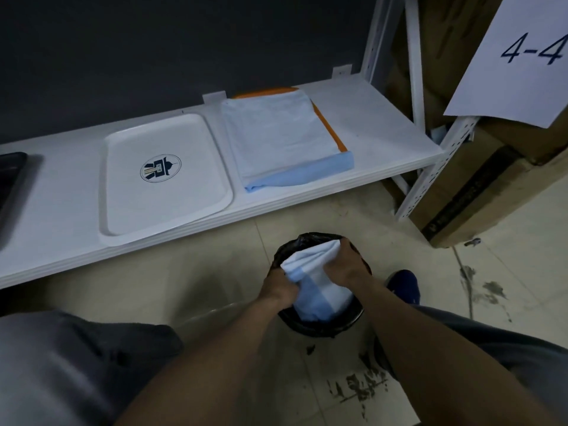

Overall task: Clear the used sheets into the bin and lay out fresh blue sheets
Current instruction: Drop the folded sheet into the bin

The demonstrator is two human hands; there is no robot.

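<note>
Used sheet point(316, 281), white with a blue band, stands bunched in the mouth of the bin point(319, 329) on the floor, with about half of it above the rim. Both hands are clenched on it. The left hand point(278, 287) grips the near left fold and the right hand point(341, 264) grips the far top corner, knuckles up. Holding it from two sides gathers the wide sheet into a bundle narrow enough for the small bin. The arms reach down from above, which suggests a push to pack it into the black liner. The step in hand looks like disposal, not yet finished.

On the shelf point(384, 124) behind the bin, a white tray point(166, 192) shows its printed emblem uncovered, so it likely awaits a fresh blue sheet. Just to its right, an orange tray point(330, 127) is covered by a folded sheet point(276, 133), pale side up with a blue edge turned out at the front. Whether that one is used or fresh cannot be told. A black tray point(9, 179) shows at the left edge. No stack of fresh sheets is in view.
</note>
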